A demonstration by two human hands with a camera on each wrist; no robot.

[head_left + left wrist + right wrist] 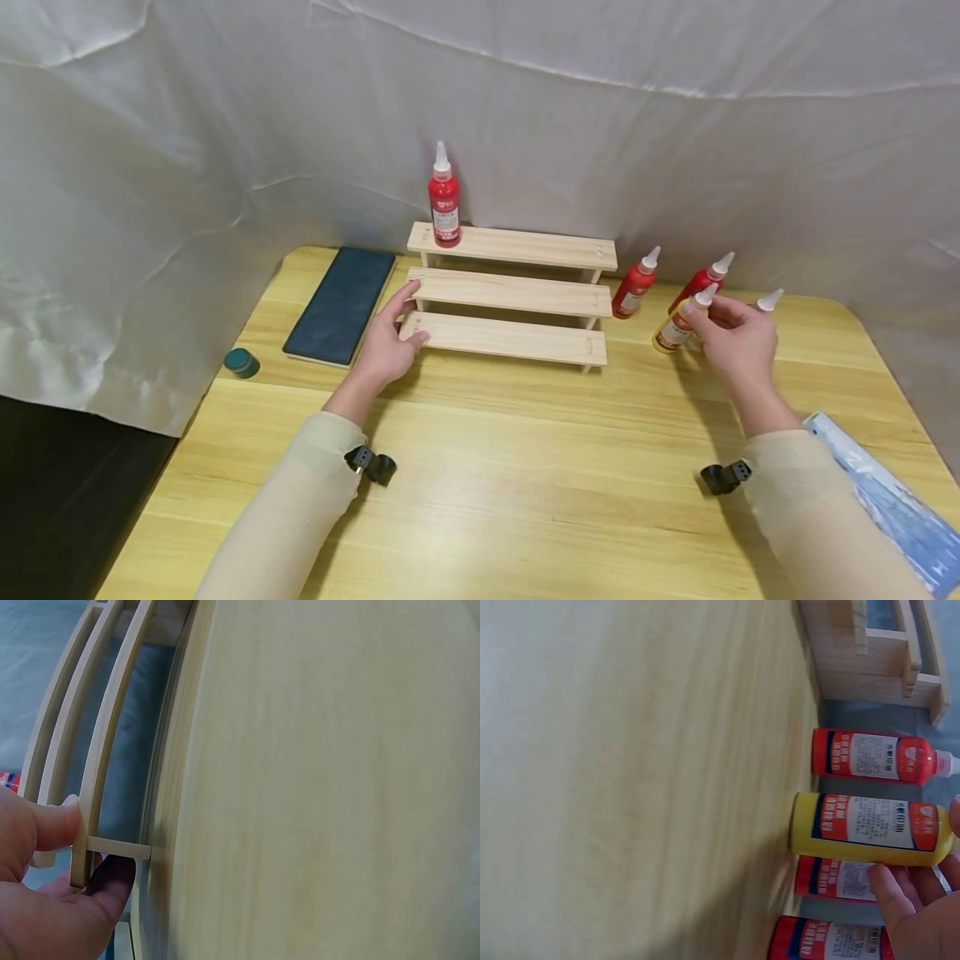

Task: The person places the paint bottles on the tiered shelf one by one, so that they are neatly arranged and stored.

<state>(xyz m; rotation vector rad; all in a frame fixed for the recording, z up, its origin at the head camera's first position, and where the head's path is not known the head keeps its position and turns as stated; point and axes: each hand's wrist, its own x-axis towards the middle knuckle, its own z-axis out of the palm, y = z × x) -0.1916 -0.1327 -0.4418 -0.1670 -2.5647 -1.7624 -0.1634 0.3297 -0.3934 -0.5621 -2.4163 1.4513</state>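
Observation:
A three-tier wooden display rack (pixel 517 292) stands at the back of the table. My left hand (pixel 386 350) grips the left end of its lowest shelf (pixel 112 727), thumb on top and fingers beneath. With my right hand (pixel 738 346) I pinch a yellow squeeze bottle (pixel 862 829) near its white nozzle, right of the rack. The bottle is nearly upright; whether its base touches the table I cannot tell. One red bottle (pixel 444 208) stands on the top shelf's left end. Two more red bottles, one near the rack (pixel 633 290) and one behind the yellow bottle (pixel 693 285), stand nearby.
Another red bottle (pixel 829 940) is mostly hidden behind my right hand in the head view. A dark rectangular pad (pixel 341 304) and a green-lidded jar (pixel 242 362) lie on the left. A blue-and-white box (pixel 885 500) lies by my right forearm. Grey cloth hangs behind the table.

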